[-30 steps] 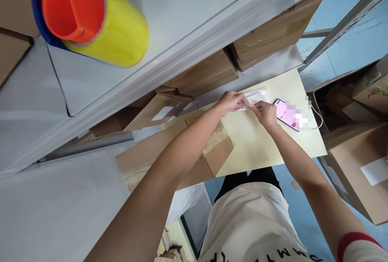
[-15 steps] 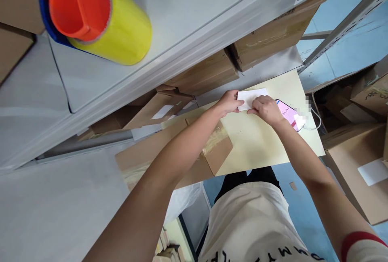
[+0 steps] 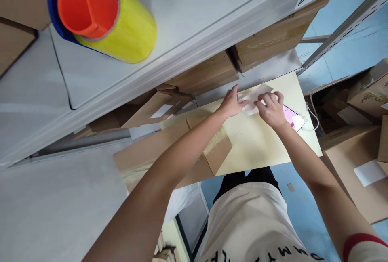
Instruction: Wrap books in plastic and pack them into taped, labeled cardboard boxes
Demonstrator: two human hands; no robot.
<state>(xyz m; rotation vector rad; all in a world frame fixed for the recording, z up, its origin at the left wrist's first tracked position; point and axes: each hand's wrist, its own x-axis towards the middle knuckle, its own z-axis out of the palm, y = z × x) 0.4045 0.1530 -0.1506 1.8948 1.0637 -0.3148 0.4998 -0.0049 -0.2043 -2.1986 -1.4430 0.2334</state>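
A small white paper sheet is above the cream tabletop, blurred and tilted between my two hands. My left hand is at its left edge, with thumb and index finger spread apart and the thumb tip close to the paper. My right hand has its fingers bent in a pinch at the paper's right side. Just to the right lies a phone with a lit pink screen, partly covered by my right hand. A white cable runs beside it.
A cardboard box sits on the cream table, under my left forearm. Above the table, a grey shelf holds a yellow tape roll and a red tape dispenser. More cartons stand at the right.
The white paper has gone from lying flat between both hands to tilted and blurred. My left fingers have spread off it, and my right hand has moved slightly right, covering more phone.
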